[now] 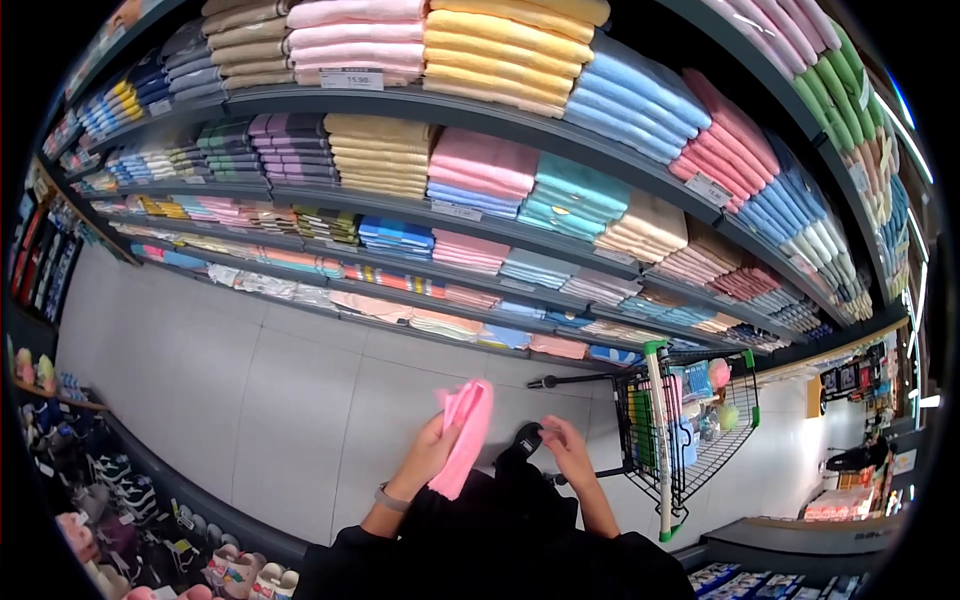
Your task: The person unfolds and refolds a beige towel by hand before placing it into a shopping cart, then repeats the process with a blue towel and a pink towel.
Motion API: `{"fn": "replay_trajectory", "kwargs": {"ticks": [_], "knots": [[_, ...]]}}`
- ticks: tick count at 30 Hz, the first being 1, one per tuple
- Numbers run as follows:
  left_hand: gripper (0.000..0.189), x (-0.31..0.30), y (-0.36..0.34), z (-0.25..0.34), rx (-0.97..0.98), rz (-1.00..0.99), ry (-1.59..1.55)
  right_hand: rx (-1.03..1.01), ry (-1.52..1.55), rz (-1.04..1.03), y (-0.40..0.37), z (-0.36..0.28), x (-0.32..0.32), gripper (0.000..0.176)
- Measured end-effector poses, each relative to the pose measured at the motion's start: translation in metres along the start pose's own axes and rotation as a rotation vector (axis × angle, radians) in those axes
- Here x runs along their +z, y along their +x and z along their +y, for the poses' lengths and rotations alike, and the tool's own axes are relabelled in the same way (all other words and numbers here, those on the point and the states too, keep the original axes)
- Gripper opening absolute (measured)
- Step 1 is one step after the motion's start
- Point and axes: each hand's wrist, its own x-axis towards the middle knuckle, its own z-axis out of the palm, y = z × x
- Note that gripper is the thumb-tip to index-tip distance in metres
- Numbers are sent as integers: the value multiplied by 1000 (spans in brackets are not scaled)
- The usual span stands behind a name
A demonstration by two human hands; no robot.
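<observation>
A folded pink towel (468, 445) hangs upright in front of my body, above the aisle floor. My left hand (430, 455), with a grey band at its wrist, is closed round the towel's left side; part of the fingers lies behind the cloth. To the right and apart from the towel, my right hand (568, 452) is held up with loosely bent fingers apart and nothing visible in it. It is near my dark shoe (525, 440) and left of the shopping cart (655, 430).
Long shelves of folded towels run across the front, with yellow towels (510, 55) and blue towels (635, 95) on an upper level. Goods lie inside the cart, including a pink round item (718, 373). Slippers (235, 568) line the lower left. Grey tiled floor (200, 370) lies between.
</observation>
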Motion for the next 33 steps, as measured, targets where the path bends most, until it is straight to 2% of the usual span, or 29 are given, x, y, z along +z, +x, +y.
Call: {"fn": "replay_trajectory", "kwargs": {"ticks": [1,4,5,8,11,14,17,20,23,26,29,33], "knots": [[31,4,2,3,31,-42,87,-2,24,-31,-2,-16,9,51],[30,20,-2,29,-35,-156,159,-198,-112,-91,-5,-72,31,57],[31,20,1,7,30,-189,128,-237,-104,-101,-6,-86,36,60],[32,28,0,15,-49,-258,182,-368,-299,-124,-7,-111,37,57],[33,29,0,5,-96,-346,192,-394,-321,-136,-12,-114,33,52],[35,43,-6,2,-54,-283,157,-374,-355,-135,-19,-106,22,39],[37,62,-11,-3,-147,-227,-19,-273,-333,-77,-34,-111,11,31],[38,85,-14,-4,-179,-108,-114,-399,-229,88,-49,-104,3,28],[35,95,-10,-20,-158,13,-103,-371,-159,86,-70,-88,-23,24],[34,122,-6,-5,-136,228,-248,-304,-88,125,-104,-81,-52,19],[31,128,-2,-3,-21,248,-212,-238,40,122,-131,-42,-78,13],[31,150,-12,6,60,281,-229,-225,1,-42,-160,-24,-107,10]]}}
